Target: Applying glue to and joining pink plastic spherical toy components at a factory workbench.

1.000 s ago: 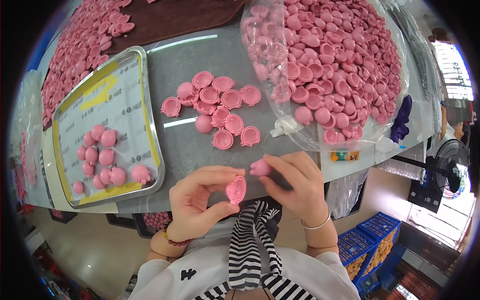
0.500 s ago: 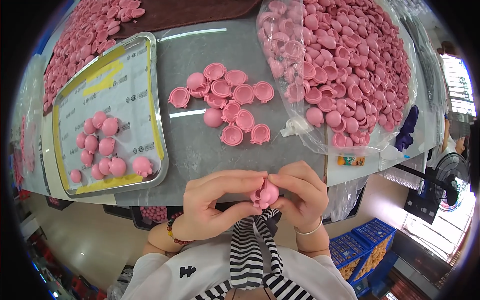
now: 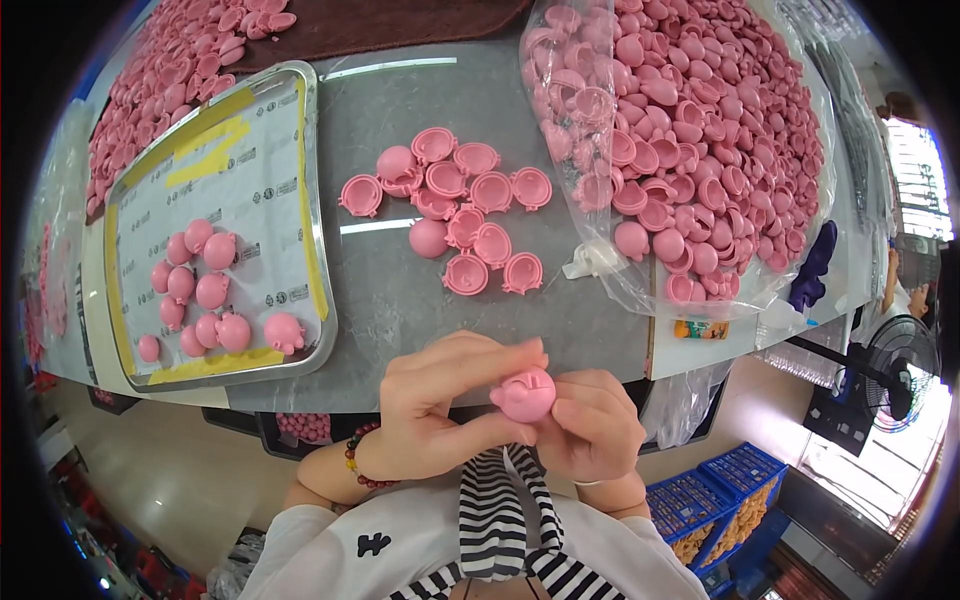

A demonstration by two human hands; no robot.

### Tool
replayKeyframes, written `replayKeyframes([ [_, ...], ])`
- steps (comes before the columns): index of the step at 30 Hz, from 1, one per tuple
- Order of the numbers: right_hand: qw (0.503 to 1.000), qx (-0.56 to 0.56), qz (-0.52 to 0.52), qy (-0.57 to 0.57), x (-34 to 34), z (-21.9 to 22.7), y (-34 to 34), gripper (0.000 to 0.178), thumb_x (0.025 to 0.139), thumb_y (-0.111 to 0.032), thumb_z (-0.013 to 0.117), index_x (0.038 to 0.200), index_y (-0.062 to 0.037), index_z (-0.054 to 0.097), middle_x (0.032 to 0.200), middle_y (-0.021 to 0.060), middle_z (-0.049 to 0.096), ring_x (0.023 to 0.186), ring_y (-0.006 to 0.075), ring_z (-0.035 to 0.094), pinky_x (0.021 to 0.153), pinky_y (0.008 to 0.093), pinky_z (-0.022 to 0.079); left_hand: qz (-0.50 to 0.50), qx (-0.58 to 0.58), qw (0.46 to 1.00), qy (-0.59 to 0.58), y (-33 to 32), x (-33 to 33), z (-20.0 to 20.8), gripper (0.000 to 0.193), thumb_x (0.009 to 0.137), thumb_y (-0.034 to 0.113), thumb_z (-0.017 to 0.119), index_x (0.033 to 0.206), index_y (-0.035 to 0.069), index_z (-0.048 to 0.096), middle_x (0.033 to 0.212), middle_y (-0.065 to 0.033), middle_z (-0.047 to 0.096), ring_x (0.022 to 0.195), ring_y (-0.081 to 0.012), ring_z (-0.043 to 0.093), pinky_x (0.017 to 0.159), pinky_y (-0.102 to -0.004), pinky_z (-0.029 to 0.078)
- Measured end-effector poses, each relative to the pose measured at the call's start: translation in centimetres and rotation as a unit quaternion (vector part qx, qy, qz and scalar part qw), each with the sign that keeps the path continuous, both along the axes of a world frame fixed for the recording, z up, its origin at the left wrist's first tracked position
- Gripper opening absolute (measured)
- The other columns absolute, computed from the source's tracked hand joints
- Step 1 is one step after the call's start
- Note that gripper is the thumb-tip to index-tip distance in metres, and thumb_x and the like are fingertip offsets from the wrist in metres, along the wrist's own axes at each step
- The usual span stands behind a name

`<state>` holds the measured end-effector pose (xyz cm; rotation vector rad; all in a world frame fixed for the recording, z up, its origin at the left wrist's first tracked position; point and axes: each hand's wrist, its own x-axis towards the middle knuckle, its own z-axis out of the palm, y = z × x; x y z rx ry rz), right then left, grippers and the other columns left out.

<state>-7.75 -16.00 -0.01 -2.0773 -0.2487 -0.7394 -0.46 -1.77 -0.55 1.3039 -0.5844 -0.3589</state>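
A small pink plastic ball (image 3: 527, 400) with little knobs and a slot on top is pinched between my two hands just off the table's near edge. My left hand (image 3: 437, 402) has its index finger above the ball and its thumb along the lower side. Closed against the ball's right side is my right hand (image 3: 592, 424), fingers bent and thumb at the lower right. Beyond them, a loose cluster of pink half shells (image 3: 465, 228) lies on the grey table (image 3: 400, 320), most with their hollow side up.
To the left, a metal tray (image 3: 325, 330) lined with paper and yellow tape carries several closed pink balls (image 3: 233, 331). A clear bag (image 3: 640, 290) heaped with pink shells (image 3: 690, 130) fills the right. More pink shells (image 3: 150, 100) are piled far left, beside a brown cloth (image 3: 390, 25).
The ball has turned in my fingers; the gap seen on its left side no longer shows. My right hand has shifted lower, to the ball's side.
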Motion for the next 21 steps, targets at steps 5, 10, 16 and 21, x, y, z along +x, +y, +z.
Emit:
replayKeyframes([
  [5, 0.998, -0.017, 0.021, -0.052, -0.1, -0.4, -0.2, 0.031, 0.060, 0.004, 0.067, 0.089, -0.0001, 0.056, 0.079, 0.0124, 0.059, 0.063, 0.0243, 0.057, 0.052, 0.0296, 0.048, 0.000, -0.023, 0.998, -0.057, 0.0, 0.5, 0.5, 0.038, 0.058, 0.008, 0.076, 0.093, -0.001, 0.064, 0.090, -0.0113, 0.064, 0.075, -0.0224, 0.061, 0.066, -0.0300, 0.048],
  [10, 0.998, -0.008, 0.036, -0.051, 0.0, -0.1, -0.1, 0.029, 0.061, 0.001, 0.067, 0.089, -0.0020, 0.058, 0.080, 0.0120, 0.060, 0.063, 0.0226, 0.056, 0.052, 0.0277, 0.046, -0.027, -0.024, 0.992, -0.120, 0.5, 1.1, 0.0, 0.041, 0.062, 0.018, 0.078, 0.093, -0.003, 0.062, 0.088, -0.0165, 0.064, 0.076, -0.0214, 0.059, 0.064, -0.0284, 0.046],
  [16, 0.929, -0.051, -0.341, -0.137, -1.3, -0.8, -4.6, 0.009, 0.078, -0.010, 0.055, 0.082, -0.0027, 0.053, 0.072, 0.0087, 0.054, 0.064, 0.0201, 0.052, 0.060, 0.0313, 0.042, -0.111, -0.181, 0.948, 0.238, 1.4, 0.8, -0.7, 0.050, 0.067, 0.026, 0.075, 0.103, -0.002, 0.055, 0.097, -0.0135, 0.057, 0.089, -0.0208, 0.056, 0.072, -0.0300, 0.044],
  [21, 0.781, -0.029, -0.598, -0.177, -3.3, -2.2, -16.0, 0.037, 0.080, -0.015, 0.057, 0.109, 0.0052, 0.046, 0.098, 0.0133, 0.052, 0.079, 0.0200, 0.051, 0.075, 0.0297, 0.042, -0.164, -0.319, 0.836, 0.415, 1.4, 1.2, -0.5, 0.049, 0.072, 0.041, 0.067, 0.097, 0.004, 0.046, 0.077, -0.0081, 0.054, 0.070, -0.0172, 0.054, 0.060, -0.0262, 0.041],
])
